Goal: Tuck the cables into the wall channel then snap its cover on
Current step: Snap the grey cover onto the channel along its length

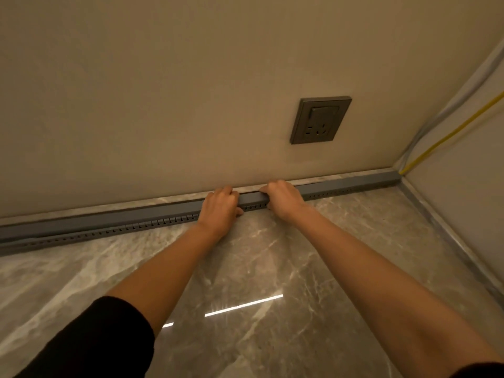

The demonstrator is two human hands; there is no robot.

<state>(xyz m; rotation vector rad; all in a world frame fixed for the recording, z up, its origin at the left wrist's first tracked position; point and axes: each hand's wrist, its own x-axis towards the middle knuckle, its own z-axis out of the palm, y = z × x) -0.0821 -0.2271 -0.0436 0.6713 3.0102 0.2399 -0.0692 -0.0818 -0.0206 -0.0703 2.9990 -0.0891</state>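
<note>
Across mid-frame the channel [109, 223] lies where wall [163, 105] meets floor [272, 263]; my left grip [219, 208] and right grip [283, 200] clasp it centrally, socket [320, 120] upper right.

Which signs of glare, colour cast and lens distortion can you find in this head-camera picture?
Head view: warm yellow light tints the wall; a bright glare strip reflects off the glossy floor; the wide lens bows the channel cover; the left hand and right hand look sharp.
</note>
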